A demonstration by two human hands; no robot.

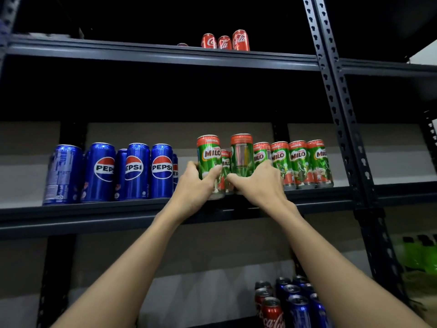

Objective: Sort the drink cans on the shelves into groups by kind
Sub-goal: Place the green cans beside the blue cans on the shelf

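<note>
On the middle shelf (99, 210), several blue Pepsi cans (138, 170) stand at the left and several green Milo cans (299, 162) at the right. My left hand (197, 183) grips a Milo can (209, 156) at the left end of that group. My right hand (257, 183) grips a second Milo can (241, 153), turned with its back label toward me. A third Milo can (225, 162) stands between and behind them. Three red Coca-Cola cans (224, 41) stand on the top shelf (142, 53).
On the lower shelf at the bottom right stand mixed blue Pepsi cans (299, 308) and red Coca-Cola cans (272, 313). A perforated dark upright post (340, 119) borders the bay on the right. A green object (418, 256) lies beyond it.
</note>
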